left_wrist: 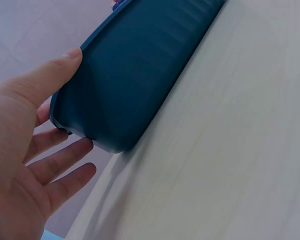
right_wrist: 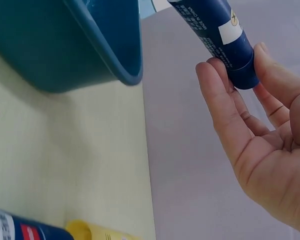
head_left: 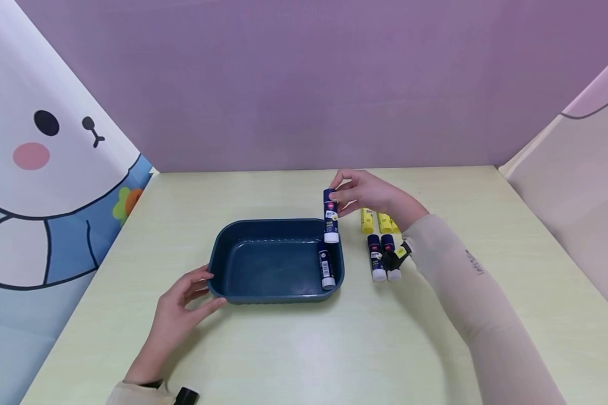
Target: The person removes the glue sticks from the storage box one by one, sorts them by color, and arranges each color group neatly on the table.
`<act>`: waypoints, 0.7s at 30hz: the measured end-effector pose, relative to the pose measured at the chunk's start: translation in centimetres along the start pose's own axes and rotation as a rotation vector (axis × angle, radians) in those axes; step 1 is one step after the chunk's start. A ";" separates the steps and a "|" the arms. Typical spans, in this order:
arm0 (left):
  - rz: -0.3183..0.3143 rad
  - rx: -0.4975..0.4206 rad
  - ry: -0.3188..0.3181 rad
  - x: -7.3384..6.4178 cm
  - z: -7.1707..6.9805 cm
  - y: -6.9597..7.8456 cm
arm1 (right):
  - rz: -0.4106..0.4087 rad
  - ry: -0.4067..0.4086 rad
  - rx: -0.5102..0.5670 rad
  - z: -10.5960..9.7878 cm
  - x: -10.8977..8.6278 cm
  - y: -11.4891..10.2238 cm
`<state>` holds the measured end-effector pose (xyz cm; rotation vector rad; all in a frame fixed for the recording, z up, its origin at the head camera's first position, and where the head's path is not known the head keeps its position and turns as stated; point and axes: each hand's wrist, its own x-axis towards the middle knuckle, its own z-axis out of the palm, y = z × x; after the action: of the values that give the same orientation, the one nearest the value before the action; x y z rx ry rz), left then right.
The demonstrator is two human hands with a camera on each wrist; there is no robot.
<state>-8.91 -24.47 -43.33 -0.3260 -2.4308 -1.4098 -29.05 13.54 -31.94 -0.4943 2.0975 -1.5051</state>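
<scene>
My right hand [head_left: 362,191] pinches a dark blue glue stick [head_left: 331,216] by its dark end, with thumb and fingertips. The glue stick hangs over the right side of a dark blue plastic basin [head_left: 263,300], white end down. A second blue glue stick [head_left: 326,270] lies inside the basin against its right wall. With thumb and fingers on either side, my left hand [head_left: 179,312] holds the basin's near left corner. In the left wrist view, the left thumb presses the basin's rim [left_wrist: 85,45] and the lower fingers spread near the outer wall.
Two more blue glue sticks [head_left: 375,261] lie side by side right of the basin, partly behind a black wrist strap [head_left: 392,259]. Beyond them are several yellow tubes [head_left: 367,222], partly hidden by the right wrist. A purple panel [head_left: 304,84] stands behind the pale table [head_left: 284,360].
</scene>
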 end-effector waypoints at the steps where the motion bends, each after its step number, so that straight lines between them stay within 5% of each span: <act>1: -0.001 -0.001 0.000 0.0 0.0 0.0 | 0.002 0.002 0.002 -0.2 -0.1 0.1; 21: -0.005 0.000 0.002 0.1 0.1 0.1 | 0.036 0.045 0.002 -4.5 -2.8 2.6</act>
<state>-8.95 -24.28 -43.26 -0.3189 -2.4314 -1.4117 -29.47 19.31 -32.69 -0.4241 2.1272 -1.5112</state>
